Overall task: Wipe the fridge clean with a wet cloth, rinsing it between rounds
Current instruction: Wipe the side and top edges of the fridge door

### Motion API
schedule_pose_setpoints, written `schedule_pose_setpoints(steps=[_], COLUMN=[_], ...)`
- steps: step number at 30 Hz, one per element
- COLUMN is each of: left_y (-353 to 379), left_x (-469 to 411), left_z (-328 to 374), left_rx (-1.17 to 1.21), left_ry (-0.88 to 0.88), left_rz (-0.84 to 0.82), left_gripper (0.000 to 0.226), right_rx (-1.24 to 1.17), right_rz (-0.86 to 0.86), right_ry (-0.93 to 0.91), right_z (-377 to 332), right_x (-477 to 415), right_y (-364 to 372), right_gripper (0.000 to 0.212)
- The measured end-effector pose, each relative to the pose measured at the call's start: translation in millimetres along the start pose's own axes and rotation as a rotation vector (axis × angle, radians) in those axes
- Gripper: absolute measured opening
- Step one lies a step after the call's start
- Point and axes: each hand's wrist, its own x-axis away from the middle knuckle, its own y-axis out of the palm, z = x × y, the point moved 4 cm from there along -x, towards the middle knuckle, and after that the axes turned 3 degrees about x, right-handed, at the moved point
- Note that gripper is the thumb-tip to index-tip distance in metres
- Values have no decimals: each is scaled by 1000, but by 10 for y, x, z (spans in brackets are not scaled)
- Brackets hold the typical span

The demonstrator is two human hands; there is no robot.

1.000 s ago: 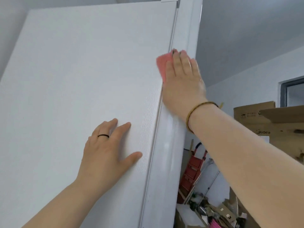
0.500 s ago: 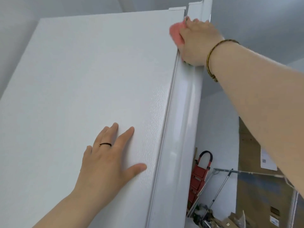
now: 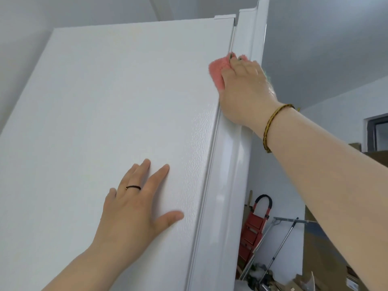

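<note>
The white fridge (image 3: 109,114) fills the left and middle of the head view, its textured side panel facing me and its door edge running up on the right. My right hand (image 3: 243,89) presses a pink cloth (image 3: 217,71) flat against that edge, near the top corner; most of the cloth is hidden under the palm. A braided bracelet sits on that wrist. My left hand (image 3: 134,208), wearing a thin dark ring, rests with spread fingers on the side panel lower down.
To the right of the fridge stand a red step ladder (image 3: 255,229) and a metal pole tool (image 3: 281,242). Cardboard boxes (image 3: 323,261) pile up at the lower right. A dark window frame (image 3: 375,133) is in the far wall.
My right hand slid the cloth up the fridge edge to the top corner, then came back down a little. My left hand stayed flat on the panel.
</note>
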Motion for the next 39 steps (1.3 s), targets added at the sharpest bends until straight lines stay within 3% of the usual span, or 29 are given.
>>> schedule_pose_setpoints(steps=[4, 7, 9, 15, 21, 24, 28, 30, 35, 39], left_y=[-52, -76, -48, -38, -25, 6, 64, 114, 246, 274], left_x=[17, 21, 47, 76, 83, 140, 318, 516, 861, 852], left_z=[-18, -55, -56, -45, -50, -32, -45, -96, -250, -258], left_rx=[0, -1, 25, 44, -3, 28, 103, 140, 85, 91], left_ry=[12, 9, 6, 31, 1, -14, -47, -60, -17, -35], left_rz=[-144, -175, -177, -146, -160, -125, -72, -85, -184, -183], left_gripper=[77, 84, 87, 80, 82, 78, 74, 74, 80, 79], right_rx=[-61, -99, -102, -237, -248, -180, -160, -194, -159, -90], right_rz=[203, 286, 272, 248, 142, 135, 198, 170, 12, 150], right_ry=[-163, -362, -429, -365, -630, -629, -386, -349, -633, -636], right_z=[-213, -331, -286, -329, -879, -834, -809, -968, -1236, -1029], right_x=[707, 1302, 1375, 1396, 2649, 2585, 2575, 2887, 3542, 3078], right_y=[235, 387, 359, 397, 724, 717, 740, 862, 1022, 862], right_gripper=[43, 34, 39, 34, 23, 30, 36, 32, 31, 24])
